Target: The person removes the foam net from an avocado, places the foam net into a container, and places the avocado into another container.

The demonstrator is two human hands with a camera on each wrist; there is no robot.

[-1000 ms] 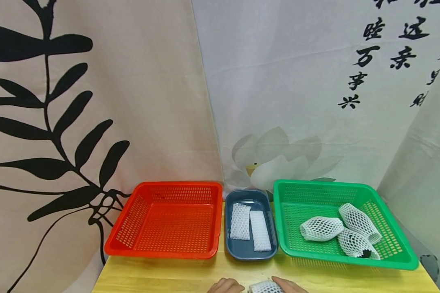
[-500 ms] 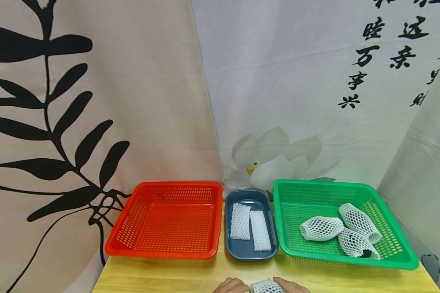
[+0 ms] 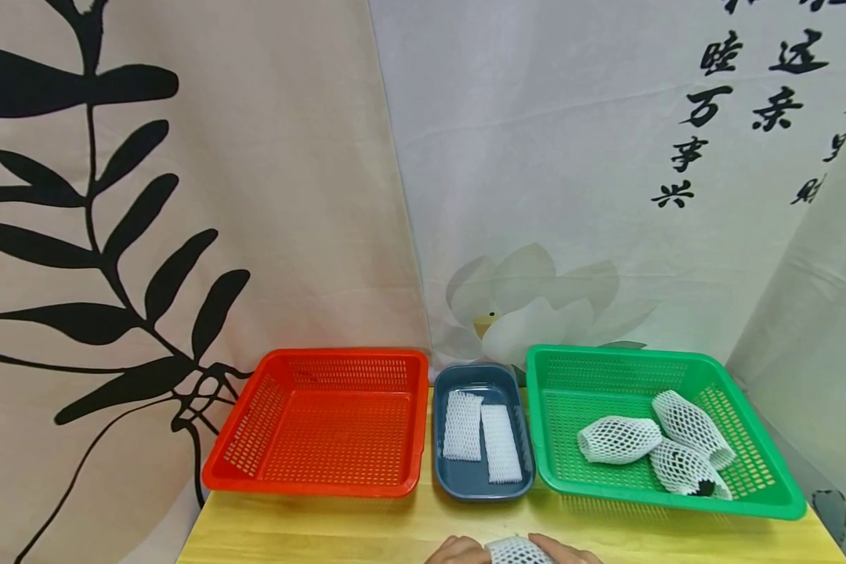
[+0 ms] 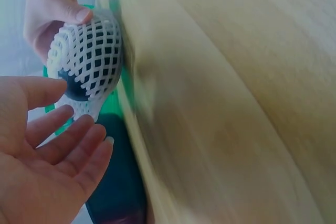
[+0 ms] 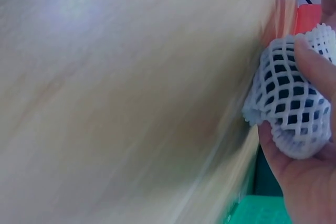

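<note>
A dark, smooth, rounded object (image 4: 77,88) sits inside a white foam net sleeve (image 4: 94,51), and part of it shows bare at the sleeve's end towards my left hand. My right hand (image 5: 310,182) grips the sleeved object, thumb on top of the mesh and fingers underneath. In the head view, only the tops of the right hand (image 3: 564,551) and left hand (image 3: 460,551) appear at the bottom edge, with the sleeve between them. My left hand (image 4: 58,150) has its palm up and its fingers loosely extended, fingertips right by the sleeve's end.
Behind the hands stand a red basket (image 3: 315,492), a dark blue tray (image 3: 458,487) holding two flat white foam net sleeves (image 3: 500,445), and a green basket (image 3: 564,484). Several netted objects (image 3: 619,440) lie in the green one. A printed cloth (image 3: 310,196) hangs behind the wooden table (image 3: 310,529).
Both hands and the sleeved object have shifted slightly right in the head view, the left hand more, closing up on the sleeve. Baskets and tray stay put.
</note>
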